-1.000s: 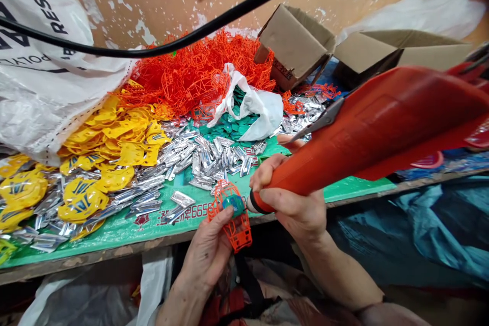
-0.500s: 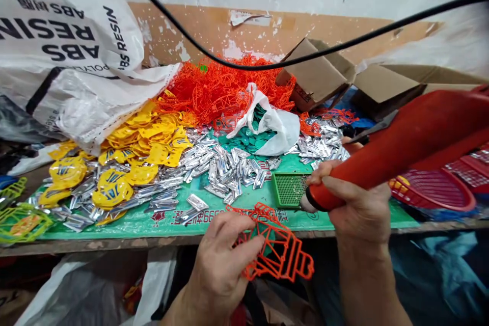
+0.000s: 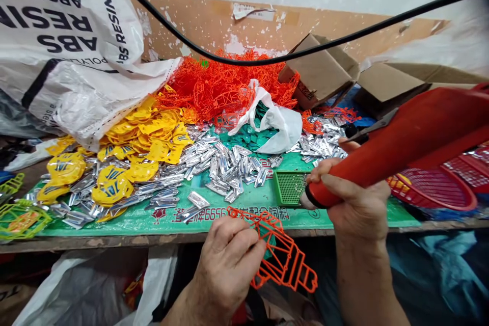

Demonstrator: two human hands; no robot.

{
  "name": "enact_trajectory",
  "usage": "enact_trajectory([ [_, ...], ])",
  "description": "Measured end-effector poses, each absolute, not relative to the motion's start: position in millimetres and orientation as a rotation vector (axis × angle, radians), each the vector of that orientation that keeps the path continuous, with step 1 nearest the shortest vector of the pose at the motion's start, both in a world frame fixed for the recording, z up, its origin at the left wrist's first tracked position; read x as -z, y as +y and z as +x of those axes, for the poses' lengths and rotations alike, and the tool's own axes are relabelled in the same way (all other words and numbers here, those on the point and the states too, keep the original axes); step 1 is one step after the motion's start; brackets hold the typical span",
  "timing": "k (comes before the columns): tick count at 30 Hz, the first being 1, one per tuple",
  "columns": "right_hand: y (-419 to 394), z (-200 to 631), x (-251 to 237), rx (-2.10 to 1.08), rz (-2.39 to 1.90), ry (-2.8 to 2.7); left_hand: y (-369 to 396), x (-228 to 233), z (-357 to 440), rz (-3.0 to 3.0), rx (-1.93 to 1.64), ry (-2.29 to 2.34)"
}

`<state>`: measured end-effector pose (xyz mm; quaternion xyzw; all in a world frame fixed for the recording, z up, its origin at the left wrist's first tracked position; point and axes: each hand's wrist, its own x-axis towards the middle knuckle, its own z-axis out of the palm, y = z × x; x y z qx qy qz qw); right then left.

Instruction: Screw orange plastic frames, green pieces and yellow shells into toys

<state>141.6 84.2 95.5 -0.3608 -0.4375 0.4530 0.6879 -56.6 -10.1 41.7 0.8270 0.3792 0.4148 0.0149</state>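
Observation:
My left hand [image 3: 231, 260] pinches an orange plastic lattice frame [image 3: 288, 260] just in front of the table's edge. A green piece [image 3: 269, 242] shows behind the frame's bars, partly covered by my fingers. My right hand [image 3: 355, 209] is wrapped round a thick red power screwdriver [image 3: 382, 153], tilted with its tip down to the left. That tip is over the right side of a small green mesh tray [image 3: 280, 202], which has tiny loose bits in it, too small to name. A metal lever [image 3: 376, 127] lies along the tool's upper side.
Yellow plates [image 3: 148, 137], silver strips [image 3: 233, 168], green pieces [image 3: 244, 138] and orange frames [image 3: 217, 86] lie heaped across the table. Cardboard boxes [image 3: 321, 69] stand at the back right, a red basket [image 3: 439, 188] at the right. A black cable [image 3: 252, 62] hangs across the view.
My left fingers have closed in more tightly over the orange frame, and the frame has dipped slightly lower. My right hand and the screwdriver stay nearly where they were, over the tray.

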Motion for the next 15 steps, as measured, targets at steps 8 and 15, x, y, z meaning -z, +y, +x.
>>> enact_trajectory([
  [8, 95, 141, -91, -0.968, -0.87, -0.994, -3, -51, -55, 2.614, -1.355, 1.22],
  [15, 108, 138, -95, -1.038, -0.9, -0.989, 6, -45, -64, 2.576, -1.418, 1.237],
])
